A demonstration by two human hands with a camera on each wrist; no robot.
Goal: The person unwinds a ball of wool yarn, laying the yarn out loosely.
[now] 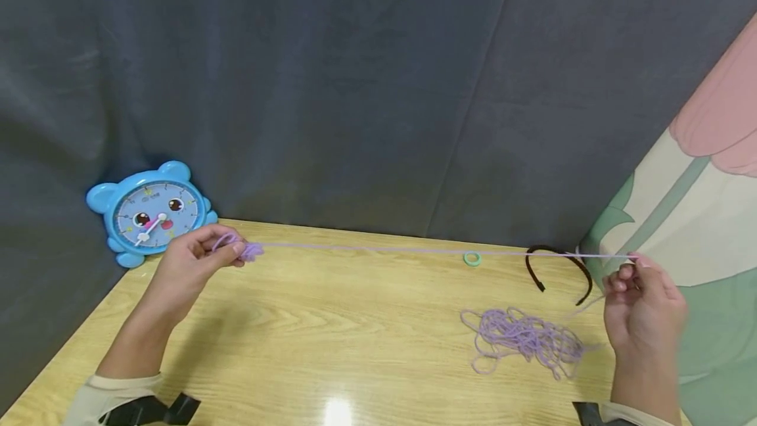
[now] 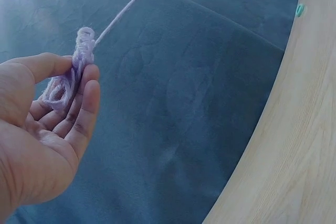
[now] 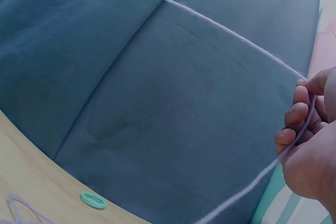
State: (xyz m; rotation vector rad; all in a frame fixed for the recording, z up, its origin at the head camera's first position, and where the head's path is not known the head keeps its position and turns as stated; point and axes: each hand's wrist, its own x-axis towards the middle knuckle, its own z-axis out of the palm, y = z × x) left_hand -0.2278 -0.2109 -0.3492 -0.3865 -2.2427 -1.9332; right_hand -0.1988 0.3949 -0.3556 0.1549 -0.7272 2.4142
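Note:
Between thumb and fingers, my left hand (image 1: 192, 265) pinches a small looped bundle of purple yarn (image 2: 81, 51). A single strand of yarn (image 1: 367, 248) runs taut from that bundle across to my right hand (image 1: 647, 307). There the thumb and forefinger pinch the strand, and its slack end (image 3: 247, 190) passes over the curled fingers and hangs down. On the table below and left of my right hand lies a loose tangled heap of the same purple yarn (image 1: 526, 337).
A blue bear-shaped clock (image 1: 156, 215) stands at the table's back left, just behind my left hand. A green ring (image 1: 472, 258) and a black headband (image 1: 585, 275) lie near the back right edge. Dark curtain (image 1: 355, 84) rises behind the wooden table (image 1: 331, 321).

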